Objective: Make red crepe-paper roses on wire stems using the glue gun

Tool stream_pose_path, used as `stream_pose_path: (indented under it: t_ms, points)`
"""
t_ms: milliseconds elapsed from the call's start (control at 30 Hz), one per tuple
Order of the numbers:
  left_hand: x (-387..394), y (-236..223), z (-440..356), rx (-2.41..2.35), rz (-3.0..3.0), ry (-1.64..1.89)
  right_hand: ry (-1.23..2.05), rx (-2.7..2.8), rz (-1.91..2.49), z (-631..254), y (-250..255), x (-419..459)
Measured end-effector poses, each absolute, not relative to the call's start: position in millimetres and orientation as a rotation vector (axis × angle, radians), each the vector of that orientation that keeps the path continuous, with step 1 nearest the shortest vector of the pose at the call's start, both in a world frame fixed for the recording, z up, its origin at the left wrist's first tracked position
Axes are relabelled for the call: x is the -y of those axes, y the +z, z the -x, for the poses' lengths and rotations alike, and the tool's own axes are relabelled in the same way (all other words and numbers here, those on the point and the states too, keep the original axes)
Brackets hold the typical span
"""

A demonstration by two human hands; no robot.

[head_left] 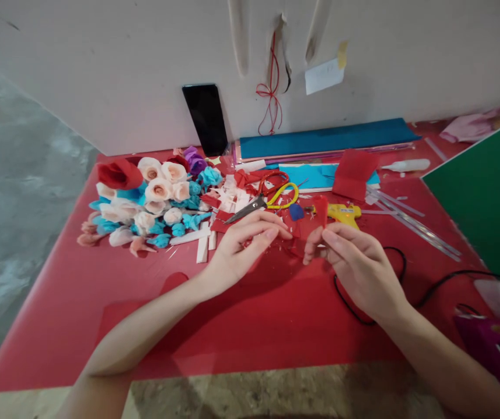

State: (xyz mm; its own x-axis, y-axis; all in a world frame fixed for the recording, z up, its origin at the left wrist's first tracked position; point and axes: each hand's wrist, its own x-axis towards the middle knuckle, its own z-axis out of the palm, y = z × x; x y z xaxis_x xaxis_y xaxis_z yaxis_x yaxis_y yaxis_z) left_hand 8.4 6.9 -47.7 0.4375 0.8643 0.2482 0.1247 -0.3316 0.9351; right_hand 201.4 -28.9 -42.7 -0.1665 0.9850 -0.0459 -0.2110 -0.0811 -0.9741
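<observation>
My right hand (361, 265) pinches a small piece of red crepe paper (321, 210) upright between thumb and fingers. Left of it, my left hand (250, 241) has its thumb pressed against its fingers near some red scraps; what it holds, if anything, I cannot make out. Just beyond both hands lie scissors (265, 201) with red and yellow handles, a small blue piece (296, 212) and a yellow glue gun (343, 214). The glue gun is partly behind my right hand and the red piece.
Paper flowers (158, 192) in several colours crowd the table's left. A phone (206, 119) leans on the white wall. Folded blue paper (328, 137), red paper (354, 174), glue sticks (419, 226), a white bottle (407, 165) and a green board (489, 198) lie behind and right, with a black cable (446, 279).
</observation>
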Motion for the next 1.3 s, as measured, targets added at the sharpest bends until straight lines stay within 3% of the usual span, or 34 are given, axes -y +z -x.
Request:
stream_pose_path:
  t_ms: [833, 1033, 1300]
  points:
    - [-34, -59, 0, -1.148, -1.619, 0.760, 1.478, 0.855, 0.938, -208, -39, 19]
    - [-31, -55, 5, -1.132, -1.760, 0.670, 1.475, 0.900, 0.935, -210, -39, 20]
    - [-35, -48, 11, -1.050, -2.155, 0.865, 1.456, 0.995, 0.935, -211, -38, 23]
